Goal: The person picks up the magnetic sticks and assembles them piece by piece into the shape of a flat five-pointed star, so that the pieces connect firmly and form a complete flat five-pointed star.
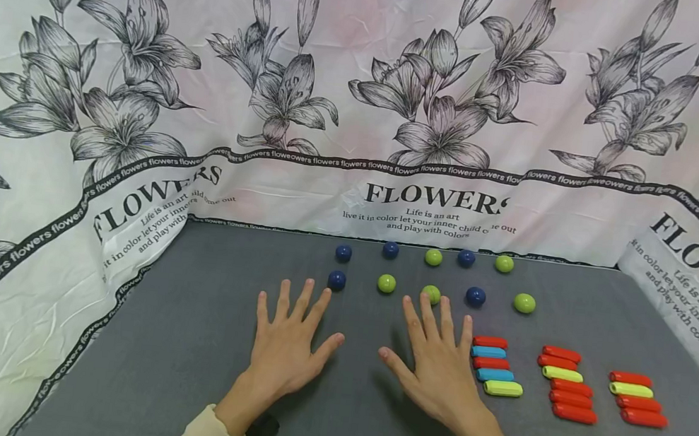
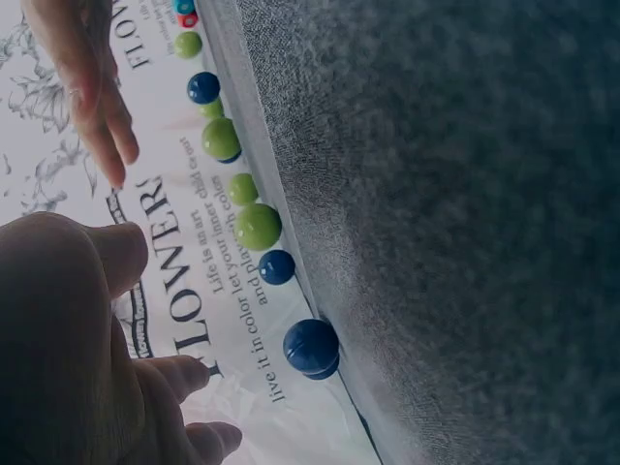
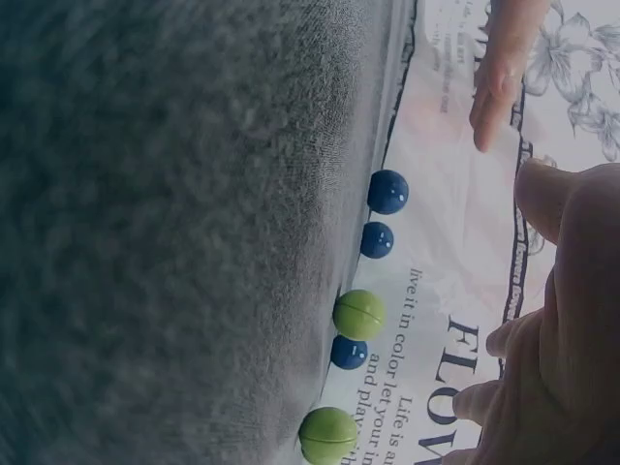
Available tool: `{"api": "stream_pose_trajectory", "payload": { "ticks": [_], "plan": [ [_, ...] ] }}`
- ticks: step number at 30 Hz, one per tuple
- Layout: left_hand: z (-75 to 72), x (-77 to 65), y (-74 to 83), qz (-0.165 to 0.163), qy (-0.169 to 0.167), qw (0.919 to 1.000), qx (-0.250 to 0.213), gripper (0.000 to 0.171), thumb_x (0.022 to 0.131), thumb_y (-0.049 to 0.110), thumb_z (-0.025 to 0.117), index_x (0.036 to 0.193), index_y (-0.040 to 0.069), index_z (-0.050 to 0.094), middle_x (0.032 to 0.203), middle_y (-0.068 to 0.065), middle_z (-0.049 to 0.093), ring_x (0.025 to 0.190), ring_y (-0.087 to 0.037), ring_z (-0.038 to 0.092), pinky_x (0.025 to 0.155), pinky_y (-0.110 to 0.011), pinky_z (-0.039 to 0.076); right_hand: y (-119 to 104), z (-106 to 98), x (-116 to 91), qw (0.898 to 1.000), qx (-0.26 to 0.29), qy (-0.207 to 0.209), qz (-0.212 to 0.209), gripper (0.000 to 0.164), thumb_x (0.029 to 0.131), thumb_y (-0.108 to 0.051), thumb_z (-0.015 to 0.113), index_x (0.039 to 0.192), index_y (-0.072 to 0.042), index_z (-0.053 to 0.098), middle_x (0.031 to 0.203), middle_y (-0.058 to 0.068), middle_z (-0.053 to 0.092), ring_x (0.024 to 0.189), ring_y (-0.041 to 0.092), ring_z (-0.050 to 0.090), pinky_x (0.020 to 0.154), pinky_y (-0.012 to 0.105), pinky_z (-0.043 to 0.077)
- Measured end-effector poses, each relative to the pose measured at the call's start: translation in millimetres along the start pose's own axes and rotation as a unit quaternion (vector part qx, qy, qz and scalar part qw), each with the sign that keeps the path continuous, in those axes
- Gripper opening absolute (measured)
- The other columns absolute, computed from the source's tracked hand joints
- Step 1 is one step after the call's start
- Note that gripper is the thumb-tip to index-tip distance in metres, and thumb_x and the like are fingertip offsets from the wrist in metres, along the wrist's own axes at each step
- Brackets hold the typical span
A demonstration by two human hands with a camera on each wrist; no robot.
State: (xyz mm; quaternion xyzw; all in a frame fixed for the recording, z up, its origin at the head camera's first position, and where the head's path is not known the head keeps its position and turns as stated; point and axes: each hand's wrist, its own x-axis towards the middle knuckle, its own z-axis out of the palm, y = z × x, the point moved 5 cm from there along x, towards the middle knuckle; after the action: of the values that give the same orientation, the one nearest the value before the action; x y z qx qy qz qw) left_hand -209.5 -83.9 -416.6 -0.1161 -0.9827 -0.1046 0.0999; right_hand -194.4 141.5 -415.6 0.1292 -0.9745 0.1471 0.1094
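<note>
My left hand [image 1: 286,350] is spread palm down over the grey table, fingers straight and holding nothing. Just past its fingertips sits a dark blue ball [image 1: 336,280]. My right hand [image 1: 441,370] is likewise spread with nothing in it, its fingertips overlapping a green ball [image 1: 431,295] in the head view. Blue and green balls stand in two rows toward the back, among them a green ball [image 1: 386,284] between the hands and a blue ball [image 1: 475,297] beyond the right hand. Beside the right hand lies a column of red, blue and yellow sticks [image 1: 492,364].
Two more columns of sticks, one in the middle [image 1: 571,389] and one farther right [image 1: 637,399], lie on the grey table [image 1: 186,314]. A white flower-printed cloth [image 1: 301,191] rises behind the table and along its sides.
</note>
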Motion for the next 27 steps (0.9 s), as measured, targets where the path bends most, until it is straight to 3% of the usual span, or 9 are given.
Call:
{"api": "stream_pose_trajectory", "payload": {
  "ticks": [10, 15, 21, 24, 27],
  "plan": [
    [2.1, -1.6, 3.6, 0.006, -0.008, 0.9999, -0.009, 0.074, 0.098, 0.066, 0.047, 0.16, 0.028, 0.033, 0.169, -0.007, 0.025, 0.158, -0.043, 0.01, 0.12, -0.072, 0.003, 6.7, -5.5, -5.6, 0.999, 0.045, -0.016, 0.0, 0.084, 0.097, -0.057, 0.059, 0.164, -0.024, 0.022, 0.171, 0.012, 0.019, 0.158, 0.043, 0.008, 0.119, 0.072, 0.001],
    [3.6, -3.4, 12.0, 0.024, -0.02, 0.9991, -0.028, 0.072, 0.099, 0.065, 0.045, 0.16, 0.029, 0.033, 0.17, -0.006, 0.024, 0.158, -0.043, 0.009, 0.12, -0.072, 0.003, 17.9, -14.7, -10.4, 0.996, 0.087, 0.011, -0.023, 0.081, 0.096, -0.048, 0.067, 0.162, -0.024, 0.028, 0.167, 0.012, 0.029, 0.154, 0.043, 0.017, 0.116, 0.072, 0.008],
    [6.8, -3.5, 31.3, 0.054, -0.044, 0.9968, -0.04, 0.069, 0.099, 0.065, 0.045, 0.159, 0.031, 0.037, 0.169, -0.004, 0.025, 0.158, -0.042, 0.011, 0.121, -0.071, 0.003, 42.6, -28.1, -16.1, 0.993, 0.084, 0.076, -0.033, 0.074, 0.085, -0.037, 0.082, 0.149, -0.016, 0.051, 0.143, 0.013, 0.054, 0.127, 0.037, 0.042, 0.097, 0.06, 0.027],
    [9.1, -0.8, 43.5, 0.071, -0.054, 0.9951, -0.043, 0.068, 0.1, 0.065, 0.045, 0.158, 0.032, 0.038, 0.169, -0.004, 0.027, 0.158, -0.041, 0.014, 0.121, -0.071, 0.005, 56.8, -34.0, -20.7, 0.993, 0.085, 0.081, -0.024, 0.067, 0.083, -0.036, 0.084, 0.141, -0.016, 0.059, 0.131, 0.011, 0.06, 0.116, 0.032, 0.045, 0.087, 0.052, 0.028],
    [11.0, 2.6, 57.7, 0.087, -0.054, 0.9936, -0.046, 0.065, 0.099, 0.065, 0.047, 0.155, 0.032, 0.043, 0.166, -0.004, 0.035, 0.155, -0.041, 0.025, 0.119, -0.072, 0.011, 70.8, -38.9, -26.7, 0.993, 0.095, 0.07, -0.025, 0.058, 0.083, -0.035, 0.084, 0.134, -0.016, 0.064, 0.122, 0.007, 0.062, 0.108, 0.026, 0.045, 0.08, 0.044, 0.026]
  ]
}}
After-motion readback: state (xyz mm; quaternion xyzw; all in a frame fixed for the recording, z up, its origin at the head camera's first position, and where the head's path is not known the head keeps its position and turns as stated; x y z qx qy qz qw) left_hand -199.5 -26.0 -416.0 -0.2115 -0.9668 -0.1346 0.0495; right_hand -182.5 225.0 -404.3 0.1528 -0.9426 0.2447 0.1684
